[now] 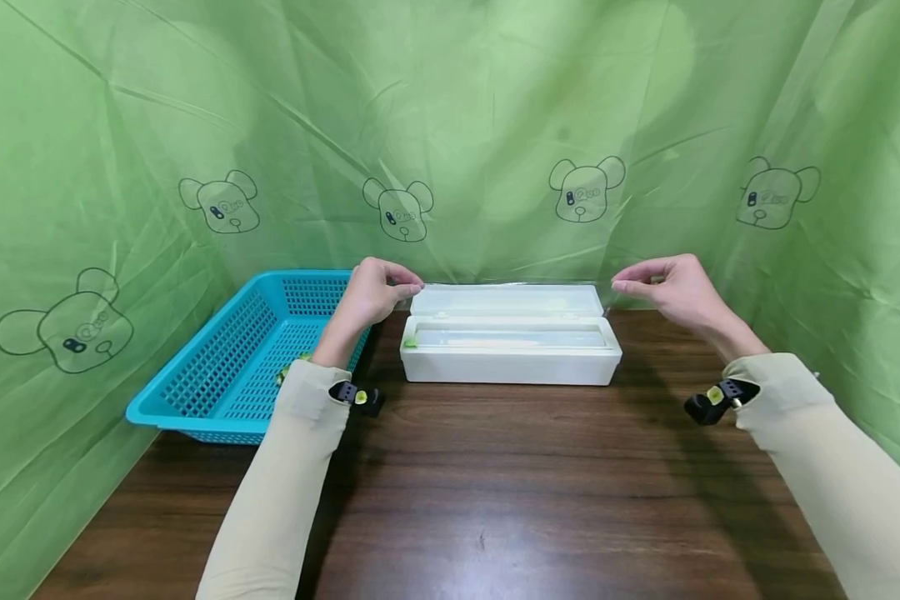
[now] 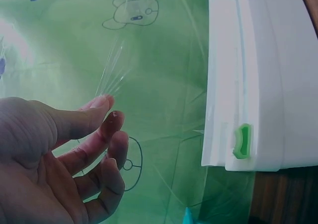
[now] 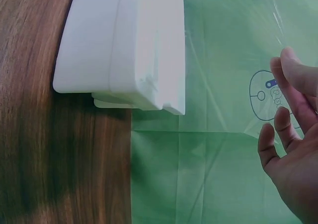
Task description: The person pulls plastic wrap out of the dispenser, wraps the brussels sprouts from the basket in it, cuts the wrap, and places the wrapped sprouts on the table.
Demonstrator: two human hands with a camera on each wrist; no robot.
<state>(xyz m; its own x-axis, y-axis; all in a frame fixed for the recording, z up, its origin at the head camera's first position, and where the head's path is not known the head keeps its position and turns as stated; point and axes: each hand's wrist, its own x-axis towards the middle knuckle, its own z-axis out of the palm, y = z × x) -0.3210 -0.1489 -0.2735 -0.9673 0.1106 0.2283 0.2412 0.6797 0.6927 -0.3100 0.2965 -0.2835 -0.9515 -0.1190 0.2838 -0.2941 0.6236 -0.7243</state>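
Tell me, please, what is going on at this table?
A person's left hand and right hand each pinch thin clear film, one to each side of a white box. It stands on the table with its lid open, a small green piece at its left end. A blue basket stands to the left. Whether the film joins the box is hard to see.

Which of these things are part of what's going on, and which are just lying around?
In use, it seems:
- clear film, pinched by the left hand and right hand
- white box, lid open
- green slider on the box

Apparently just there:
- blue basket
- green bits in it, partly hidden
- green backdrop
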